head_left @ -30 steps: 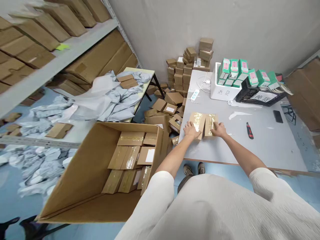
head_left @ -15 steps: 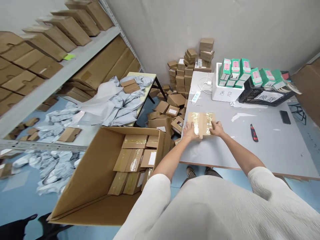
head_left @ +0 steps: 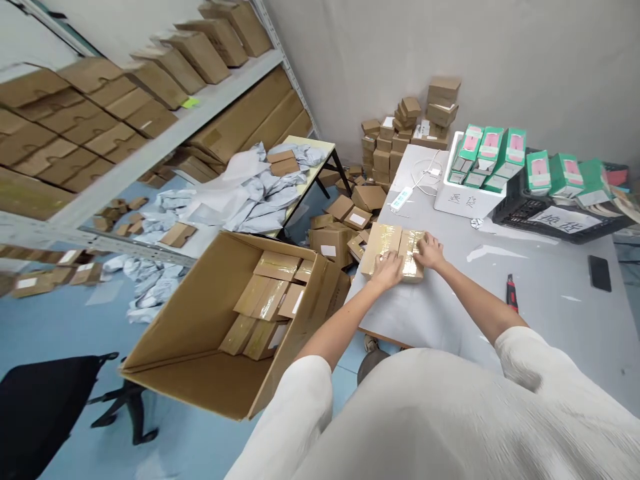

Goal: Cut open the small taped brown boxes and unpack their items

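Observation:
Two taped cardboard boxes lie side by side on the grey table: a left cardboard box (head_left: 379,241) and a right cardboard box (head_left: 411,263). Shiny clear tape runs along their tops. My left hand (head_left: 389,269) grips the front of the left box near the seam, its bent fingers on the top; its thumb is hidden. My right hand (head_left: 430,252) is closed over the right side of the right box, with fingertips on the taped top. The undersides of both boxes are hidden.
A large open carton (head_left: 185,320) holding several taped boxes stands left of the table. A red-black utility knife (head_left: 511,293), a phone (head_left: 599,273), a white bin (head_left: 465,202) and a black crate (head_left: 545,217) are on the table. A black chair (head_left: 50,400) stands lower left.
My view has swung left. My left hand has shifted from the left box's outer side to its front near the seam. My right hand stays on the right box.

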### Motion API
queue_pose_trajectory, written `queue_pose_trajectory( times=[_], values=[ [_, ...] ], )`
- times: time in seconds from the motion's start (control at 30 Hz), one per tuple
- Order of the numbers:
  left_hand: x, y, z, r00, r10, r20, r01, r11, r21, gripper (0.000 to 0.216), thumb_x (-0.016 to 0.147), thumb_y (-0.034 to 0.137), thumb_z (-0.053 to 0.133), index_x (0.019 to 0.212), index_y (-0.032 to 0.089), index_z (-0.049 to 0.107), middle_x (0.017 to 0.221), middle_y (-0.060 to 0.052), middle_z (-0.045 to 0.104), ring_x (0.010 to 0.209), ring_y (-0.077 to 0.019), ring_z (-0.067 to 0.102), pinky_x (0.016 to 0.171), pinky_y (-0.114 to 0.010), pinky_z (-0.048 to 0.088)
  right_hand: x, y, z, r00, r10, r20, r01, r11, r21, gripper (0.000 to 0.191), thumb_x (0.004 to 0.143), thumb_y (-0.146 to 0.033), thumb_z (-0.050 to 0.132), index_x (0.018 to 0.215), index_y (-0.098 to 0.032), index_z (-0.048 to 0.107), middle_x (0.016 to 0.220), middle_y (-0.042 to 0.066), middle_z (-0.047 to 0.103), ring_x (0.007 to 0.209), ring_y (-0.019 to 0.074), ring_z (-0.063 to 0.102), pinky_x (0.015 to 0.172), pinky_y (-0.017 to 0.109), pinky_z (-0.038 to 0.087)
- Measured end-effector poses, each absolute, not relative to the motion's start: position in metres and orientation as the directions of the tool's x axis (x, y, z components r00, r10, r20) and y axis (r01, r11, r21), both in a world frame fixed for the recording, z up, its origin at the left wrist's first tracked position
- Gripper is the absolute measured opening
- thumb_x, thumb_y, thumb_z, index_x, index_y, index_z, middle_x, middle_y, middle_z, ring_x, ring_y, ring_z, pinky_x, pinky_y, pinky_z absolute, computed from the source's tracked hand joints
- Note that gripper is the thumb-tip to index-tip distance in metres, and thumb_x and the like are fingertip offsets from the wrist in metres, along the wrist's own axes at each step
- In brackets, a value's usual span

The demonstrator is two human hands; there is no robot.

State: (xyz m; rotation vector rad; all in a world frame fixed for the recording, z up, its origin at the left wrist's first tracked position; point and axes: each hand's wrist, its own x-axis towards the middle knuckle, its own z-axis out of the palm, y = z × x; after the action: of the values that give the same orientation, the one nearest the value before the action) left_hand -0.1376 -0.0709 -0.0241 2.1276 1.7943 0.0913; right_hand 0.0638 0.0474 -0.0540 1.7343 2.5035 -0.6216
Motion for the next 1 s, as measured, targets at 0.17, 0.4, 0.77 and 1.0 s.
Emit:
queue_pose_trajectory(
  times=[0.17, 0.4, 0.77, 1.0],
  values=[
    [-0.111, -0.073, -0.032, 0.292, 0.932, -0.213, 0.943, -0.243, 0.227, 0.032, 0.093, 0.015, 0.07, 0.125, 0.018, 0.071, 0.131, -0.017, 0.068, 0.131, -0.0349, 0.055, 0.11, -0.051, 0.037, 0.054, 0.081, -0.054, -0.448, 0.84, -0.306, 0.888, 0.38, -0.257, 0.069, 0.094, -0.044, 0.066, 0.158, -0.024, 0.049, 0.182, 0.019, 0.021, 0.163, 0.0415, 0.024, 0.123, 0.063, 0.029],
    [-0.102, -0.073, -0.044, 0.315, 0.928, -0.201, 0.943, -0.281, 0.181, 0.04, 0.087, -0.005, 0.061, 0.121, 0.013, 0.072, 0.124, -0.017, 0.072, 0.119, -0.0303, 0.064, 0.107, -0.045, 0.039, 0.056, 0.088, -0.062, -0.43, 0.831, -0.353, 0.901, 0.373, -0.221, 0.085, 0.09, -0.044, 0.068, 0.168, -0.028, 0.038, 0.178, 0.017, 0.031, 0.163, 0.041, 0.023, 0.126, 0.066, 0.024],
    [-0.083, -0.05, -0.051, 0.533, 0.827, -0.18, 0.823, -0.457, 0.337, 0.044, 0.094, 0.002, 0.054, 0.134, 0.016, 0.066, 0.146, -0.018, 0.066, 0.137, -0.0298, 0.06, 0.115, -0.045, 0.039, 0.157, 0.047, -0.049, -0.03, 0.95, -0.309, 0.964, -0.054, -0.261, 0.059, 0.093, -0.035, 0.059, 0.151, -0.023, 0.062, 0.147, 0.02, 0.059, 0.138, 0.0406, 0.053, 0.115, 0.057, 0.04],
    [-0.043, -0.031, -0.054, 0.639, 0.753, -0.158, 0.722, -0.517, 0.459, 0.046, 0.095, 0.001, 0.05, 0.131, 0.023, 0.068, 0.148, -0.013, 0.063, 0.139, -0.0275, 0.056, 0.118, -0.042, 0.041, 0.241, -0.01, -0.05, 0.225, 0.936, -0.272, 0.929, -0.29, -0.231, 0.047, 0.095, -0.032, 0.058, 0.14, -0.021, 0.065, 0.138, 0.019, 0.066, 0.129, 0.037, 0.059, 0.11, 0.051, 0.043]
  ],
)
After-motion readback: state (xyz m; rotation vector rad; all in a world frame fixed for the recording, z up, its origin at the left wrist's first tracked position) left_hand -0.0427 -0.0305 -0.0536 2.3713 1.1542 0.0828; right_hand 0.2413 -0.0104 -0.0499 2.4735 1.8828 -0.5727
